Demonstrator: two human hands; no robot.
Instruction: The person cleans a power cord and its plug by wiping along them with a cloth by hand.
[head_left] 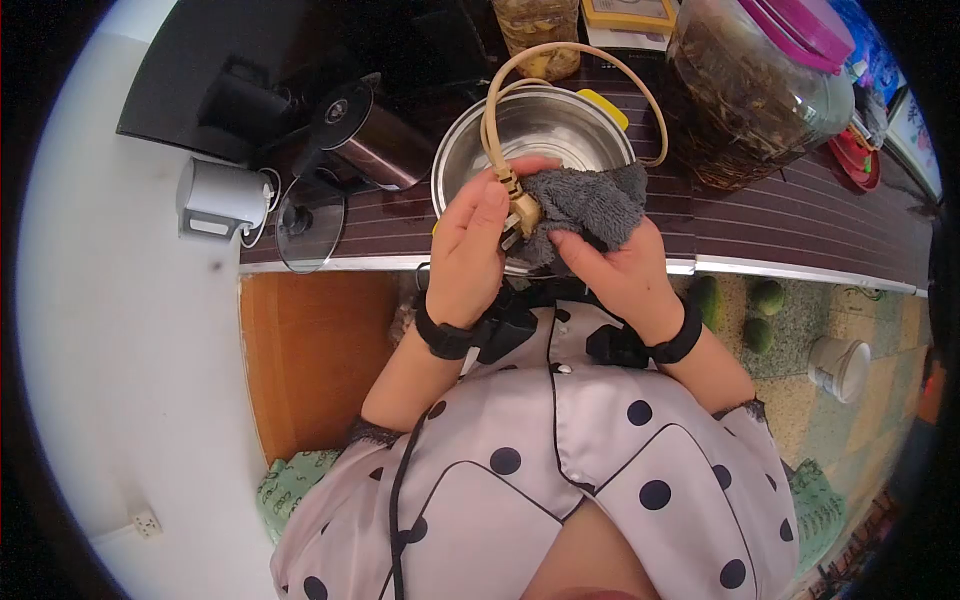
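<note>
Above a steel pot [453,150] with yellow handles, my left hand [473,235] grips a beige plug [522,212] near its cord, with the metal prongs facing toward me. The beige cord [572,46] rises from the plug and loops over the pot to its right side. A dark grey fluffy cloth [590,200] is bunched in my right hand [622,272], between the thumb and fingers. The cloth touches the right side of the plug. Some of my right fingers are hidden behind it.
A dark kettle [375,140], a glass lid [310,225] and a silver appliance [215,200] stand at the left. Behind the pot is a jar [537,35]. A large jar with a pink lid [750,100] stands right. A white bucket [840,368] is on the floor.
</note>
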